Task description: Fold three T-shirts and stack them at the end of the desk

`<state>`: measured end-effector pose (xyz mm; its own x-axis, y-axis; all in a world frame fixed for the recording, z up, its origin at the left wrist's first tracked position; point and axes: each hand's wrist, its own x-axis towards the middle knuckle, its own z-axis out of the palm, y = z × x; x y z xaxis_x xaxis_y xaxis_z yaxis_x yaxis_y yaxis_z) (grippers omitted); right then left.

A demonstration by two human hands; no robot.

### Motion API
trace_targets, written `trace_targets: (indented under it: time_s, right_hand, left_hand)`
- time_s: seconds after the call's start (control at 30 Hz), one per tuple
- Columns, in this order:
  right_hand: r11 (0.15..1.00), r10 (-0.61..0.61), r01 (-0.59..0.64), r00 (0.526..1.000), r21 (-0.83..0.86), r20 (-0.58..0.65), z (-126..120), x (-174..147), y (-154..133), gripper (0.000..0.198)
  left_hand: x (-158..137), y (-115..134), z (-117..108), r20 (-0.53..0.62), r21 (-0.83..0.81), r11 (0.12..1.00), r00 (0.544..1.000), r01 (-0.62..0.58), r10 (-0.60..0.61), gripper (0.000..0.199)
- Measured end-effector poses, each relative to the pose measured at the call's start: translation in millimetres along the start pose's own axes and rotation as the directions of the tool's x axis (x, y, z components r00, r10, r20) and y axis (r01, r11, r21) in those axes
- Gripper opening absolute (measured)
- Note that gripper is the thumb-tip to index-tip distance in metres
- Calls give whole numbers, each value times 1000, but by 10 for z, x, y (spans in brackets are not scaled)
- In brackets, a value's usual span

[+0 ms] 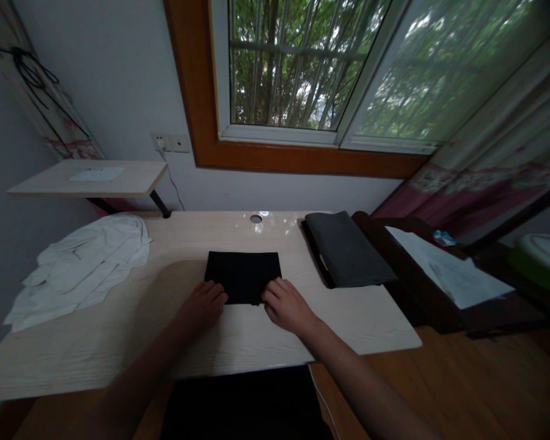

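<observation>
**Both hands down on the black cloth**

Here we are at the pale wooden surface (119, 342), and both hands are on the near edge of a folded black cloth (244, 275) lying flat in the middle of it, square to the person. The left hand (204, 305) rests palm down at the cloth's near-left corner, fingers lightly curled and close together, their tips touching the fabric. The right hand (286, 305) sits at the near-right corner, knuckles up, fingers bent and pressed onto the hem (whether any fabric is pinched under them, I cannot tell from here). The two hands are near each other, with a short strip of dark hem showing between them.

Off to the left, a rumpled white garment (80, 266) sprawls over the surface's far-left part, well apart from the cloth. To the right, a dark grey folded item (348, 250) lies at an angle near the right edge. Behind the cloth, a round cable hole (255, 218) sits by the wall. A paper sheet (449, 269) lies on the dark furniture beyond, and a small shelf (89, 177) juts out upper left, under the window (293, 67).
</observation>
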<state>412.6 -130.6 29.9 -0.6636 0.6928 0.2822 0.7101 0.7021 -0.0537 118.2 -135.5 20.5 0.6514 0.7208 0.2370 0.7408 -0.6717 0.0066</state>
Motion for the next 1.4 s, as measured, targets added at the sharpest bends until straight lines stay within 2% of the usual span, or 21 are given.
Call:
trace_targets:
  time_s: [0.2, 0.5, 0.67, 0.8, 0.9, 1.0, 1.13, 1.27, 1.4]
  right_hand:
    - [1000, -9, 9, 1000, 19, -3, 11, 64, -87, 22]
    - [999, -40, 41, 999, -33, 5, 90, 127, -133, 8]
    - [999, -25, 25, 1000, -43, 1, 77, 106, -138, 8]
    - [999, -30, 29, 999, 45, 14, 18, 63, -114, 14]
    - [974, -49, 47, 999, 220, 1, -25, 36, -84, 19]
    - [935, 25, 1, 997, 355, -69, -26, 65, -50, 22]
    - [938, 175, -119, 973, 325, -150, 12, 249, -28, 34]
    - [956, 220, -183, 964, 230, -148, 83, 499, -73, 50]
    - [961, 249, -234, 965, 149, -88, 229, 639, -117, 59]
  left_hand:
    - [-33, -25, 73, -19, 10, 1000, 1000, 1, -1, 19]
    - [-70, -50, 76, -68, -43, 999, 998, 4, -7, 19]
    - [-96, -73, 51, -82, -101, 995, 996, 18, -26, 19]
    - [-134, -91, -38, -80, -192, 981, 995, 41, -57, 19]
    - [-139, -94, -115, -88, -231, 972, 994, 38, -60, 15]
    - [-78, -93, -162, -139, -225, 974, 988, 26, -59, 15]
    - [111, -124, -138, -206, -183, 982, 975, 47, -84, 28]
    - [308, -172, -15, -152, -68, 992, 982, 105, -114, 46]
    - [381, -187, 129, -94, -1, 982, 978, 188, -188, 51]
